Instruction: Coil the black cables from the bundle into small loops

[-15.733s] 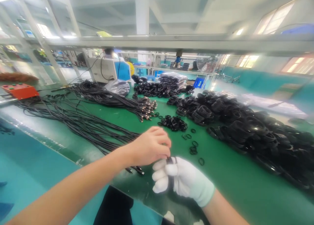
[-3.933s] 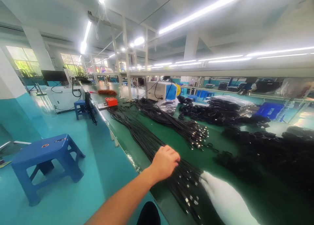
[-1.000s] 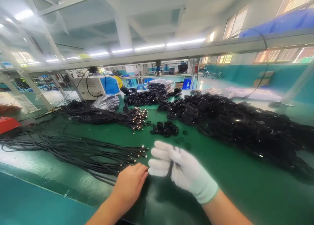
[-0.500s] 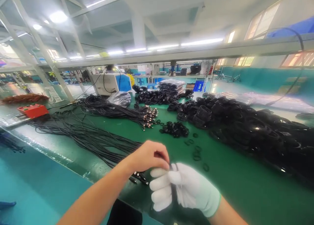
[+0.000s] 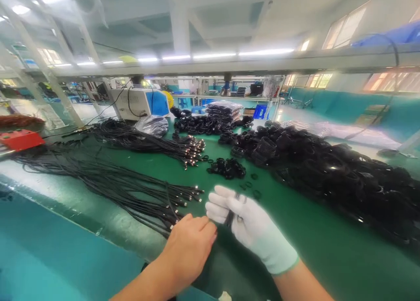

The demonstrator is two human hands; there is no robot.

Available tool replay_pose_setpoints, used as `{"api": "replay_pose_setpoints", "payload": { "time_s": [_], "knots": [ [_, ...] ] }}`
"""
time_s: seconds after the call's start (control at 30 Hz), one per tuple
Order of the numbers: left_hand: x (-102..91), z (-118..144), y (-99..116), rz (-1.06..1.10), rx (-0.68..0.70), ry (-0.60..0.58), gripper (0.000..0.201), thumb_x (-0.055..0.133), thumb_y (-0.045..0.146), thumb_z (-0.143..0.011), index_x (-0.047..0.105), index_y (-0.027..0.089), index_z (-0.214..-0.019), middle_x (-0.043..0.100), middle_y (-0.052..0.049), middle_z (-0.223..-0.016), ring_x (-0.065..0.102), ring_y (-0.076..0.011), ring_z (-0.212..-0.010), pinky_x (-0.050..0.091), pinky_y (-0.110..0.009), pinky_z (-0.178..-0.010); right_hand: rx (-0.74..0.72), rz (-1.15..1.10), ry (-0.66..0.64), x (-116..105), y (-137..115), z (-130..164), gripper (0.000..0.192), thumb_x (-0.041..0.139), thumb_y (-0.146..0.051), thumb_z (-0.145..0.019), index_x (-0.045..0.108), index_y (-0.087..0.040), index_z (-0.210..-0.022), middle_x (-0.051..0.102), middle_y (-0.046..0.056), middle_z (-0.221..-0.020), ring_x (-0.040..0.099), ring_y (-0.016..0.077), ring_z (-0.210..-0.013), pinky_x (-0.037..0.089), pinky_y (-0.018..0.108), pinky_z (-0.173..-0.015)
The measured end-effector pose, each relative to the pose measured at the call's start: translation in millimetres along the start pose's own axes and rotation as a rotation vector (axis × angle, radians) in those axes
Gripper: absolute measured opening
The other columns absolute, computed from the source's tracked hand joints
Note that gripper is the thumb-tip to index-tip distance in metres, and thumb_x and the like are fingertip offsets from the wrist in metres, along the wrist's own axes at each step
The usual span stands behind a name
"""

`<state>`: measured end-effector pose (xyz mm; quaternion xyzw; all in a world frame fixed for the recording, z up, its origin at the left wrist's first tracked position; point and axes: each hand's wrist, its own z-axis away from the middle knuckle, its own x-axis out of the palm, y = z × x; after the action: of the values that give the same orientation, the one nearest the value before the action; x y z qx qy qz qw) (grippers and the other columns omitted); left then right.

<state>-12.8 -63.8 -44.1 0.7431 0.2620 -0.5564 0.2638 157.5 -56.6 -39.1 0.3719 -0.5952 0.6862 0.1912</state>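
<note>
My right hand (image 5: 251, 222), in a white glove, is closed around a dark strand that looks like a black cable (image 5: 229, 218); most of it is hidden in the palm. Thin black rings (image 5: 241, 198) circle a gloved finger. Just left of and below it, my bare left hand (image 5: 192, 244) has its fingers curled in; what they hold, if anything, is hidden. By its knuckles lie the plug ends of a spread of black cables (image 5: 138, 187). Beyond the hands sits a small heap of black rings (image 5: 227, 168), with a few loose ones nearer the glove.
A large pile of coiled black cables (image 5: 315, 165) covers the bench's right side. Another cable bundle (image 5: 144, 139) with shiny ends lies farther back. A white and blue machine (image 5: 139, 103) stands behind it, a red box (image 5: 21, 139) at far left. The bench edge runs along the left front.
My left hand has come away from the gloved fingers, moving down and left towards the cable ends. The right hand has risen slightly, still closed. The view has shifted a little.
</note>
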Motion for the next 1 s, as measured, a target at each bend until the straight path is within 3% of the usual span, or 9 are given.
{"api": "replay_pose_setpoints", "payload": {
  "time_s": [0.1, 0.23, 0.3, 0.4, 0.5, 0.63, 0.73, 0.83, 1.0],
  "knots": [
    [-11.3, -8, -2, -0.006, 0.108, 0.090, 0.019, 0.050, 0.023, -0.087, 0.057, 0.017, -0.070, 0.060, 0.000, -0.069, 0.050, -0.0144, -0.061, 0.029, -0.029, -0.059, 0.103, 0.140, -0.007, -2, 8, 4, 0.034, 0.066, -0.024, -0.079, 0.056, -0.012, -0.110, 0.064, 0.013, -0.101, 0.061, 0.0206, -0.087, 0.044, 0.037, -0.080],
    [-34.8, -19, -30, 0.198, 0.194, 0.082, 0.017, 0.063, 0.036, -0.079, 0.063, 0.019, -0.076, 0.061, 0.001, -0.073, 0.053, -0.0144, -0.073, 0.035, -0.028, -0.073, 0.303, 0.084, -0.283, -2, 18, 11, 0.027, 0.065, -0.024, -0.079, 0.059, -0.009, -0.101, 0.062, 0.010, -0.088, 0.058, 0.0178, -0.078, 0.044, 0.036, -0.074],
    [-40.4, -22, -41, 0.404, 0.142, 0.008, 0.013, 0.066, 0.033, -0.077, 0.066, 0.020, -0.079, 0.063, 0.001, -0.078, 0.055, -0.0133, -0.076, 0.038, -0.026, -0.075, 0.424, -0.042, -0.335, 0, 24, 13, 0.026, 0.067, -0.024, -0.077, 0.057, -0.009, -0.095, 0.059, 0.008, -0.084, 0.056, 0.0164, -0.075, 0.043, 0.037, -0.075],
    [-32.2, -25, -48, 0.755, 0.008, -0.083, 0.012, 0.065, 0.028, -0.075, 0.068, 0.017, -0.079, 0.065, -0.001, -0.079, 0.058, -0.0131, -0.075, 0.043, -0.023, -0.071, 0.577, -0.251, -0.333, 3, 35, 13, 0.025, 0.070, -0.019, -0.072, 0.053, -0.012, -0.089, 0.049, 0.001, -0.074, 0.050, 0.0117, -0.068, 0.041, 0.031, -0.070],
    [-14.7, -22, -47, 0.937, -0.145, -0.136, 0.018, 0.053, 0.022, -0.081, 0.068, 0.014, -0.084, 0.068, -0.003, -0.082, 0.060, -0.0151, -0.078, 0.046, -0.023, -0.069, 0.546, -0.353, -0.316, 4, 41, 9, 0.021, 0.067, -0.013, -0.073, 0.050, -0.014, -0.085, 0.043, -0.003, -0.069, 0.043, 0.0091, -0.062, 0.038, 0.027, -0.064],
    [-1.5, -13, -45, 0.779, -0.253, -0.140, 0.024, 0.041, 0.016, -0.083, 0.065, 0.016, -0.083, 0.068, -0.001, -0.085, 0.060, -0.0161, -0.079, 0.044, -0.023, -0.066, 0.262, -0.318, -0.254, 5, 35, 2, 0.017, 0.062, -0.016, -0.079, 0.055, -0.014, -0.094, 0.052, 0.001, -0.078, 0.050, 0.0116, -0.069, 0.042, 0.031, -0.070],
    [1.2, -7, -41, 0.451, -0.364, -0.106, 0.024, 0.038, 0.021, -0.087, 0.062, 0.020, -0.081, 0.067, -0.002, -0.082, 0.060, -0.0185, -0.076, 0.040, -0.026, -0.065, 0.095, -0.229, -0.157, 3, 22, -2, 0.031, 0.059, -0.023, -0.083, 0.055, -0.014, -0.112, 0.059, 0.008, -0.100, 0.057, 0.0182, -0.089, 0.043, 0.040, -0.086],
    [2.1, -4, -27, 0.080, -0.465, -0.131, 0.026, 0.035, 0.024, -0.090, 0.061, 0.022, -0.087, 0.067, -0.003, -0.084, 0.062, -0.0220, -0.078, 0.038, -0.028, -0.063, 0.016, -0.178, -0.079, -3, 10, -5, 0.031, 0.056, -0.024, -0.085, 0.055, -0.016, -0.116, 0.061, 0.009, -0.113, 0.059, 0.0209, -0.099, 0.041, 0.046, -0.096],
    [-1.0, 1, 6, -0.059, -0.399, -0.146, 0.026, 0.036, 0.021, -0.091, 0.061, 0.023, -0.086, 0.066, -0.002, -0.079, 0.062, -0.0230, -0.073, 0.037, -0.031, -0.060, -0.014, -0.109, 0.044, -14, 3, -7, 0.033, 0.055, -0.024, -0.086, 0.055, -0.014, -0.118, 0.058, 0.013, -0.123, 0.060, 0.0263, -0.105, 0.038, 0.049, -0.100]
  ]
}}
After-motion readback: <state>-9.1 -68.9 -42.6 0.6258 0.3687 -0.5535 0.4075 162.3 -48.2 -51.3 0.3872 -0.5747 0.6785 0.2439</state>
